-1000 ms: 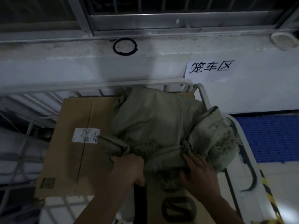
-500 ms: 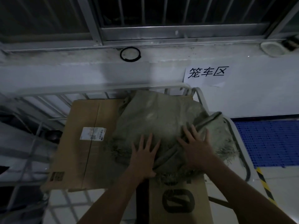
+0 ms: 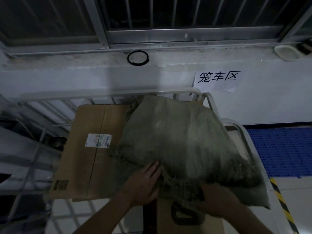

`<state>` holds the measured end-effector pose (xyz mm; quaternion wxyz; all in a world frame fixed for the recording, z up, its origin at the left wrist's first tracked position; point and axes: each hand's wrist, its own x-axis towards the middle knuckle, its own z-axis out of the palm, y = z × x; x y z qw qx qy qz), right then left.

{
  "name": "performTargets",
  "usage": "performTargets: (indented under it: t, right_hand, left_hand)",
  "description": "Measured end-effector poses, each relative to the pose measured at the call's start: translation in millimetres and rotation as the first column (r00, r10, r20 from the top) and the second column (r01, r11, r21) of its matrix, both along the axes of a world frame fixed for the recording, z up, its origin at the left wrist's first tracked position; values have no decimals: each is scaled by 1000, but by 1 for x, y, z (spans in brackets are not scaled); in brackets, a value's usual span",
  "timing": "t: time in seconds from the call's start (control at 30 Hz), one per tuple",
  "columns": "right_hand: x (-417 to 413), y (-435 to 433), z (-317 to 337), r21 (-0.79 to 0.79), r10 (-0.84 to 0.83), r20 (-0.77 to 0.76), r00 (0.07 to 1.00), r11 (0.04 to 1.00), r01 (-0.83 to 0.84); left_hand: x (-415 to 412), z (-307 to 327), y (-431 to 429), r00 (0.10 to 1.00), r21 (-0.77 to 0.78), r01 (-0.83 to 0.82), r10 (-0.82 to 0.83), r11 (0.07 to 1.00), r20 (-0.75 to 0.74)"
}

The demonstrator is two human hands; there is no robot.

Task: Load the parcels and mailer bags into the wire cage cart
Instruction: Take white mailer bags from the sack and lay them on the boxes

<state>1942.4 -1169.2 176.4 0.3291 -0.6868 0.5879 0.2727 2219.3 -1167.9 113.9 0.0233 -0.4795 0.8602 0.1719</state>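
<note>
A grey-green woven sack (image 3: 184, 142) with frayed edges lies on top of the load inside the white wire cage cart (image 3: 207, 98). It overlaps a large flat cardboard box (image 3: 91, 149) bearing a white label. My left hand (image 3: 143, 184) rests with straight fingers against the sack's frayed near edge. My right hand (image 3: 217, 200) is under the sack's near right corner; its fingers are hidden by the cloth. A second cardboard box (image 3: 190, 220) with a black printed mark sits under the sack, close to me.
The cart stands against a white wall with a paper sign (image 3: 217, 80) and a barred window above. Blue perforated flooring (image 3: 283, 149) and a yellow-black striped floor line (image 3: 283, 206) lie to the right. The cart's wire side (image 3: 30, 166) runs along the left.
Both hands pulled back from lying flat on top of the sack to its near edge. The sack now lies flatter and more spread out.
</note>
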Motion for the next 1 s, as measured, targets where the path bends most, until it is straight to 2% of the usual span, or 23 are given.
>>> performTargets:
  t: [0.13,0.2,0.27,0.3,0.37,0.43,0.57,0.7,0.8,0.9,1.0]
  right_hand:
    - [-1,-78,31,-192,-177,113,978,962,196]
    - [0,-121,39,-309,-191,113,975,926,217]
    - [1,-164,35,-400,-180,132,975,890,219]
    - [1,-185,29,-428,-176,157,972,875,228]
    - [1,-229,13,-457,-156,180,971,861,223]
    - [-1,-271,-11,-464,-141,168,976,862,204]
    - [-5,-339,-62,-440,-168,141,976,872,213]
    - [-12,-382,-110,-350,-106,157,982,924,155]
    - [-15,-393,-144,-297,-46,208,977,949,108]
    - [-15,-387,-155,-312,-34,339,940,939,146]
    - [-13,-380,-143,-334,-39,385,922,925,179]
  left_hand:
    - [-2,35,-67,994,-54,-99,96,994,-58]
    - [-3,41,-104,992,-92,-114,108,989,-63]
    - [-3,45,-144,975,-22,-198,195,980,-104]
    - [-3,45,-164,965,5,-244,243,970,-100]
    - [-4,37,-207,951,22,-310,309,951,9]
    - [-5,27,-249,938,33,-331,325,943,122]
    - [-8,2,-322,917,125,-380,354,917,185]
    - [-7,-18,-374,929,218,-315,253,924,271]
    - [-17,-37,-377,925,194,-231,153,953,348]
    - [-19,-52,-359,934,157,-265,214,951,285]
    - [-14,-54,-351,941,178,-291,247,940,232]
